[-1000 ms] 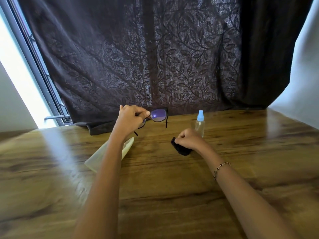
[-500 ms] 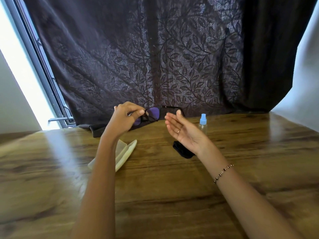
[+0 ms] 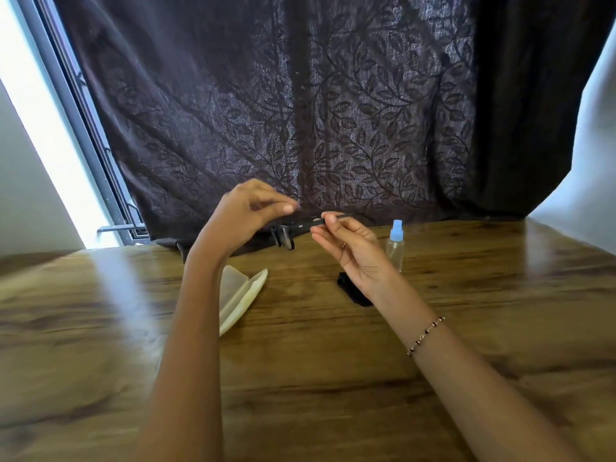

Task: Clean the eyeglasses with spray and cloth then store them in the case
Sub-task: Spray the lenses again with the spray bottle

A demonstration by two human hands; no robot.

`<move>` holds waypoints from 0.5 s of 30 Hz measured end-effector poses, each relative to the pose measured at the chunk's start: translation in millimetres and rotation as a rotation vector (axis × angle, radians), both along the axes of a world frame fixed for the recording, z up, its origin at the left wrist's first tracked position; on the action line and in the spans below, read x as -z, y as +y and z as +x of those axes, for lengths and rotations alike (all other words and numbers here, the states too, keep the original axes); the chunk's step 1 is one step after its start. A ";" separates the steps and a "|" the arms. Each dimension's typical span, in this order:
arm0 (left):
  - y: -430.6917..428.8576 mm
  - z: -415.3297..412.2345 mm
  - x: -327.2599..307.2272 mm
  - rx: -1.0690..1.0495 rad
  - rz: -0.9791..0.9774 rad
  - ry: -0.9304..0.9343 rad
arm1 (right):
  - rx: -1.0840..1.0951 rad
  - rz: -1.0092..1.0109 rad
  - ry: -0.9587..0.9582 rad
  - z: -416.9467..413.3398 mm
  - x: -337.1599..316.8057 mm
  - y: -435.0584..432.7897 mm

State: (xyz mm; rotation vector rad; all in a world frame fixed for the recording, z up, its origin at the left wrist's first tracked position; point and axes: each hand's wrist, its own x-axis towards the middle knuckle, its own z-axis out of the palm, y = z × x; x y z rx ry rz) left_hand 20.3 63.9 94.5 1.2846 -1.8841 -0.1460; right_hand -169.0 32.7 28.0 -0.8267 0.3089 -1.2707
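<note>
Right grip (image 3: 350, 248) above wooden table (image 3: 300, 378)

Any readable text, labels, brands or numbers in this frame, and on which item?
Eyeglasses, temple arm: a small pale mark that could be a single character, too small and blurred to read.
Spray bottle: no label visible.
Open case: no print visible.
Black cloth: none.
Nothing here can be read with confidence.

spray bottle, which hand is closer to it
Right. The right hand is just left of the spray bottle, holding the eyeglasses; the left hand is farther left, beyond them.
</note>
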 end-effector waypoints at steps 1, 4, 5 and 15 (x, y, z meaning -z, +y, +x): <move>2.1 -3.8 -4.7 0.007 0.012 -0.013 | 0.006 -0.012 0.008 1.8 -0.5 1.8; 4.0 -15.5 -11.8 -0.024 0.051 -0.187 | 0.028 -0.044 0.030 1.7 -3.5 6.8; 3.4 -18.8 -12.6 -0.045 0.058 -0.252 | 0.035 -0.053 0.038 0.7 -4.4 8.0; -4.6 -19.9 -7.8 -0.214 -0.204 -0.185 | 0.011 -0.206 0.137 -2.4 -6.0 5.7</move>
